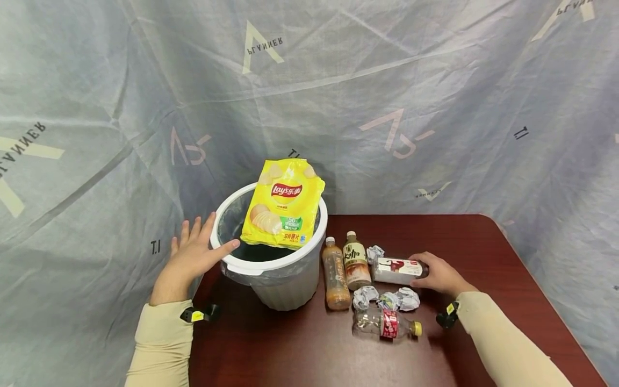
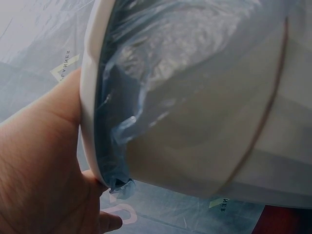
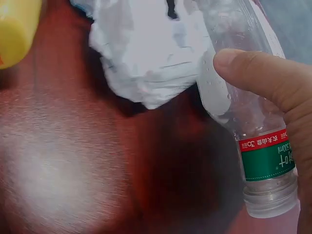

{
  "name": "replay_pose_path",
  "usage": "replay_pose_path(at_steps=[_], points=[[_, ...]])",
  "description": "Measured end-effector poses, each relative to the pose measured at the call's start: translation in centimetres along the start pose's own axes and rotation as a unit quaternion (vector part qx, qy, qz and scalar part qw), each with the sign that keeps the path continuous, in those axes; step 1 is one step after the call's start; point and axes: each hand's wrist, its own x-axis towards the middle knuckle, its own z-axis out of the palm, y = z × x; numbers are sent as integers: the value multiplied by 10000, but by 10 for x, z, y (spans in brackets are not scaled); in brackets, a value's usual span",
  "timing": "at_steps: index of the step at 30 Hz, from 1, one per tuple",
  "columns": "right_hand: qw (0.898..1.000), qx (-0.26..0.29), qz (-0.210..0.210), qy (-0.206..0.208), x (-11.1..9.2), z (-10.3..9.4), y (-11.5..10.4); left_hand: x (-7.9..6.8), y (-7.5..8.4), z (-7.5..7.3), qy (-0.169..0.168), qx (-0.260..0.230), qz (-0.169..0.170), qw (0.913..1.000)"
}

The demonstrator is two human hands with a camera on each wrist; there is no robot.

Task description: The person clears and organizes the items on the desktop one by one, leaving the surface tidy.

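Observation:
My left hand [image 1: 191,255] rests with spread, straight fingers at the white rim [image 2: 90,102] of a light plastic bin [image 1: 285,290], on its left side. A yellow Lay's chip bag [image 1: 285,204] leans across the bin's opening. On the right, my right hand [image 1: 444,276] grips a clear plastic bottle [image 1: 396,270] lying on its side, thumb across it. Up close, this bottle [image 3: 263,161] shows a red and green band near its capless neck. A crumpled paper ball [image 3: 146,53] lies beside it.
A bottle with orange residue [image 1: 337,277] and a coffee bottle [image 1: 357,260] stand right of the bin. Several paper balls [image 1: 408,299] lie near a yellow-capped bottle [image 1: 384,324] on its side. The dark red table [image 1: 309,355] has a grey cloth [image 1: 338,107] behind it.

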Motion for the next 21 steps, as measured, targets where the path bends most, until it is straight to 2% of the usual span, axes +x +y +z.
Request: replay_pose_path(at_steps=[6, 10, 16, 21], points=[[9993, -65, -262, 274, 13, -30, -9, -1, 3, -2, -36, 84, -12, 10000], [9988, -170, -273, 372, 29, -54, -19, -1, 2, -2, -57, 189, -37, 9998], [9989, -288, -158, 342, 59, -88, -45, -1, 2, -2, -61, 191, -48, 9998], [9980, -467, -92, 419, 89, -109, -69, -1, 2, 0, -90, 148, -31, 9998]])
